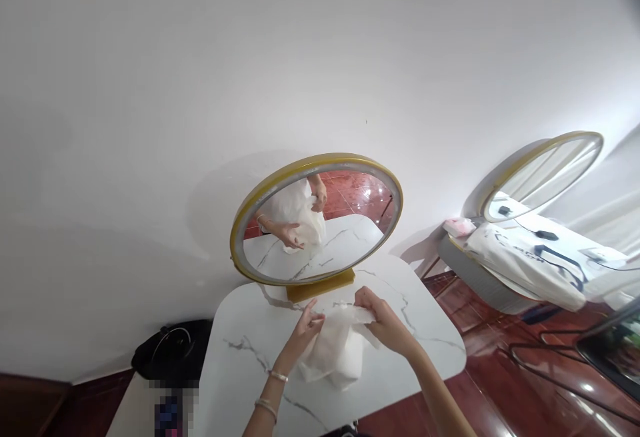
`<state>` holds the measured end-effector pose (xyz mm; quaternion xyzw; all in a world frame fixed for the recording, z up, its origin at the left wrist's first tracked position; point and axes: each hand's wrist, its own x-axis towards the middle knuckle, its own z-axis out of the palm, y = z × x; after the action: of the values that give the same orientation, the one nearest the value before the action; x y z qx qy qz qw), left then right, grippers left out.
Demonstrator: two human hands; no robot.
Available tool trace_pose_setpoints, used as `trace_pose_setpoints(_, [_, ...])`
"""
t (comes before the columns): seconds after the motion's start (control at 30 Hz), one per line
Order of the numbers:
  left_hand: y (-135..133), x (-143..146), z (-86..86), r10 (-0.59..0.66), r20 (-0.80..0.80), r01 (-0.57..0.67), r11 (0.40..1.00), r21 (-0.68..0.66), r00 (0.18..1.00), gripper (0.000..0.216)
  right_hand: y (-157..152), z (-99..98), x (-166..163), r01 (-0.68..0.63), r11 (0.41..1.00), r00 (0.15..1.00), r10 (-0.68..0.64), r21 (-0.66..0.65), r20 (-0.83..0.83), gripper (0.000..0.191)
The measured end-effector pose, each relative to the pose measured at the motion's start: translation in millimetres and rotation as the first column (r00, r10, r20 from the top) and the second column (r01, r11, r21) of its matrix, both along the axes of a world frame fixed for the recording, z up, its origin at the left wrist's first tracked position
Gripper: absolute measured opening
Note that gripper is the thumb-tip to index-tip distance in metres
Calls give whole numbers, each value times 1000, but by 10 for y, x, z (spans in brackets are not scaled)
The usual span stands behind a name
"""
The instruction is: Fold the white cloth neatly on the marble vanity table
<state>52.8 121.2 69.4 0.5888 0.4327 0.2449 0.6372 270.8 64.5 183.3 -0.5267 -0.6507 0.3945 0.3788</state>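
Observation:
Both my hands hold a white cloth (336,350) above a white marble-patterned table (240,344). My left hand (306,327) pinches the cloth's left upper edge, with bracelets on its wrist. My right hand (383,320) grips the cloth's right upper edge, fingers closed. The cloth hangs down crumpled between them, its lower part near the tabletop. A round gold-framed mirror (316,218) stands on the table just beyond my hands and reflects the hands and cloth.
A black bag (173,354) lies on the floor left of the table by the white wall. To the right stands a second table with a round mirror (543,174) and a white bag (525,254). The floor is glossy red tile (500,370).

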Motion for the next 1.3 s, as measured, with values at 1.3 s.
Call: trace_pose_setpoints(1.3, [-417, 1491, 952, 88, -601, 347, 746, 569, 795, 35, -72, 244, 2496, 33, 997, 950, -51, -63, -307, 29])
